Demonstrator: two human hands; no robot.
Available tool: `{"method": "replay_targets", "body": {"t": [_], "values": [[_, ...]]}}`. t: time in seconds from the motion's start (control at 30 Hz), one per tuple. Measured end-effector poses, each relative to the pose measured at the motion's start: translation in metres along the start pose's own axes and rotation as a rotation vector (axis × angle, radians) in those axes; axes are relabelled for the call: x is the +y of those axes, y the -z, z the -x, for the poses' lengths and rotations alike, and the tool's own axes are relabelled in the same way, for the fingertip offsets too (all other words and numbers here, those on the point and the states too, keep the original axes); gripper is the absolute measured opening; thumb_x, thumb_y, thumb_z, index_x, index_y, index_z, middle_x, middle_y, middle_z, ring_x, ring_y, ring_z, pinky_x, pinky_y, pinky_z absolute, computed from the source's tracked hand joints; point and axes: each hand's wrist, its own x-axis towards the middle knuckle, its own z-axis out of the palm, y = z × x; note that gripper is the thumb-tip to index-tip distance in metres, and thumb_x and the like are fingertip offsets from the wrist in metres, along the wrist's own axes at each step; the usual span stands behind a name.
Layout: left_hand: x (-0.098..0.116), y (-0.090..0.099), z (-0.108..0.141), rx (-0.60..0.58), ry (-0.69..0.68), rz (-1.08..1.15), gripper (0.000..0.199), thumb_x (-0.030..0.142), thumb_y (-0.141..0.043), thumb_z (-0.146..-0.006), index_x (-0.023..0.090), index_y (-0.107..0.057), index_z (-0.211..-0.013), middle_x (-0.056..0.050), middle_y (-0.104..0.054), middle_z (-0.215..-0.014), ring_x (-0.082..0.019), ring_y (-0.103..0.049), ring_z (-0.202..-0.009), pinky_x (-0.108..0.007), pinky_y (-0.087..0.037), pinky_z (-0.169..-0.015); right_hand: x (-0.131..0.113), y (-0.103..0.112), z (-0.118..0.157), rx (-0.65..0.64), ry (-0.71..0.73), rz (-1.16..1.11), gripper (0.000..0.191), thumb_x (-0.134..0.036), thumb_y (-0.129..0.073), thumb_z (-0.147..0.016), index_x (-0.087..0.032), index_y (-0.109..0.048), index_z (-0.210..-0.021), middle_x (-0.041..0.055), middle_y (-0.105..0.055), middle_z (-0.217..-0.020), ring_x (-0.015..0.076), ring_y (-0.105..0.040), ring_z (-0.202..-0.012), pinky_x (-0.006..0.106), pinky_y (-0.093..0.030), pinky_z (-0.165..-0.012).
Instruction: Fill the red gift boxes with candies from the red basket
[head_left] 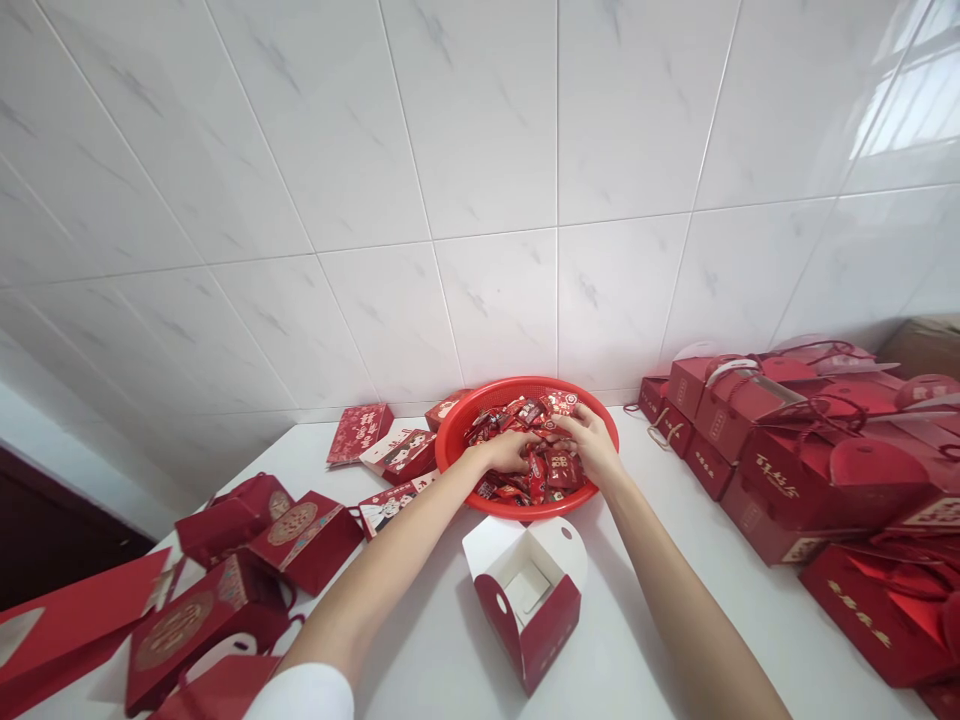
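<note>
A round red plastic basket [455, 440] stands against the wall, filled with small red wrapped packets [559, 468]. Both my hands are inside it. My left hand [513, 452] rests among the packets with its fingers curled down, and its fingertips are partly hidden. Over the right side of the basket, my right hand [589, 440] reaches in with fingers apart, touching the packets. Just in front of the basket, between my forearms, sits an open red box [551, 625] with white inside and its flaps up; its visible interior holds no packets.
Stacked red gift boxes [799, 470] with cord handles fill the right side of the white table [420, 640]. More red boxes [199, 615] lie at the left, some near my left forearm. A tiled wall [495, 300] rises behind.
</note>
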Motion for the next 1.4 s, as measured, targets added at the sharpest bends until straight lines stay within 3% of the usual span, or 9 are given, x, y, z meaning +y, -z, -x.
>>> {"method": "replay_targets", "body": {"t": [0.13, 0.33, 0.5, 0.8, 0.93, 1.07, 1.17, 1.27, 1.4], "values": [[0.002, 0.005, 0.000, 0.121, -0.033, 0.086, 0.038, 0.010, -0.069, -0.061, 0.023, -0.078, -0.096, -0.002, -0.078, -0.094, -0.024, -0.070, -0.088, -0.031, -0.052, -0.085, 0.000, 0.000, 0.000, 0.018, -0.001, -0.001, 0.037, -0.038, -0.078, -0.057, -0.021, -0.057, -0.082, -0.0010, -0.068, -0.076, 0.0149, -0.065, -0.060, 0.024, -0.049, -0.053], [0.002, 0.015, 0.003, 0.356, -0.090, 0.290, 0.039, 0.022, -0.070, -0.077, 0.019, -0.070, -0.116, -0.009, -0.070, -0.126, -0.027, -0.062, -0.119, -0.041, -0.044, -0.107, -0.001, 0.001, 0.001, 0.068, 0.021, -0.015, 0.039, -0.039, -0.078, -0.059, -0.020, -0.060, -0.088, 0.0007, -0.070, -0.082, 0.0153, -0.065, -0.063, 0.026, -0.051, -0.055], [0.003, 0.018, 0.005, 0.407, -0.113, 0.473, 0.045, 0.030, -0.074, -0.077, 0.016, -0.066, -0.119, -0.011, -0.072, -0.117, -0.025, -0.067, -0.108, -0.040, -0.052, -0.096, -0.001, 0.001, 0.001, 0.090, 0.040, -0.013, 0.033, -0.038, -0.076, -0.061, -0.021, -0.059, -0.084, 0.0025, -0.071, -0.090, 0.0185, -0.068, -0.078, 0.026, -0.054, -0.060], [0.007, 0.018, 0.008, 0.401, -0.061, 0.650, 0.047, 0.040, -0.080, -0.071, 0.014, -0.068, -0.108, -0.009, -0.074, -0.100, -0.023, -0.069, -0.091, -0.037, -0.056, -0.085, -0.004, 0.000, 0.003, -0.006, -0.013, 0.030, 0.035, -0.034, -0.076, -0.060, -0.021, -0.065, -0.090, 0.0019, -0.070, -0.091, 0.0188, -0.067, -0.080, 0.026, -0.055, -0.059], [0.006, 0.017, 0.008, 0.406, -0.045, 0.679, 0.059, 0.034, -0.079, -0.072, 0.017, -0.061, -0.126, -0.007, -0.073, -0.101, -0.019, -0.068, -0.088, -0.033, -0.055, -0.083, -0.003, 0.000, 0.003, 0.003, -0.016, 0.028, 0.036, -0.035, -0.076, -0.060, -0.021, -0.064, -0.092, 0.0016, -0.070, -0.090, 0.0187, -0.067, -0.078, 0.026, -0.054, -0.058], [0.007, 0.018, 0.009, 0.436, 0.035, 0.761, 0.089, 0.027, -0.079, -0.072, 0.021, -0.036, -0.150, 0.001, -0.069, -0.083, -0.014, -0.065, -0.077, -0.029, -0.052, -0.079, -0.002, 0.001, 0.002, 0.020, -0.010, 0.026, 0.036, -0.036, -0.076, -0.060, -0.021, -0.064, -0.091, 0.0020, -0.071, -0.092, 0.0190, -0.068, -0.078, 0.026, -0.053, -0.058], [0.009, 0.018, 0.011, 0.442, 0.061, 0.814, 0.101, 0.028, -0.083, -0.069, 0.020, -0.028, -0.153, 0.004, -0.066, -0.075, -0.014, -0.065, -0.076, -0.030, -0.050, -0.081, -0.002, 0.001, 0.002, 0.015, -0.016, 0.020, 0.038, -0.036, -0.077, -0.061, -0.021, -0.065, -0.094, 0.0029, -0.072, -0.095, 0.0187, -0.068, -0.077, 0.026, -0.053, -0.058], [0.011, 0.019, 0.012, 0.444, 0.045, 0.799, 0.096, 0.029, -0.087, -0.065, 0.018, -0.039, -0.148, 0.002, -0.067, -0.080, -0.015, -0.066, -0.081, -0.030, -0.050, -0.082, -0.003, 0.001, 0.003, 0.010, -0.016, 0.017, 0.039, -0.035, -0.077, -0.061, -0.021, -0.067, -0.096, 0.0035, -0.073, -0.098, 0.0193, -0.069, -0.080, 0.026, -0.053, -0.058], [0.010, 0.020, 0.012, 0.455, 0.018, 0.725, 0.081, 0.033, -0.089, -0.061, 0.017, -0.057, -0.134, -0.009, -0.071, -0.107, -0.023, -0.066, -0.102, -0.033, -0.051, -0.090, -0.005, 0.002, 0.005, -0.073, -0.034, -0.015, 0.037, -0.034, -0.082, -0.061, -0.022, -0.069, -0.094, 0.0032, -0.073, -0.099, 0.0195, -0.069, -0.085, 0.028, -0.057, -0.067]]}}
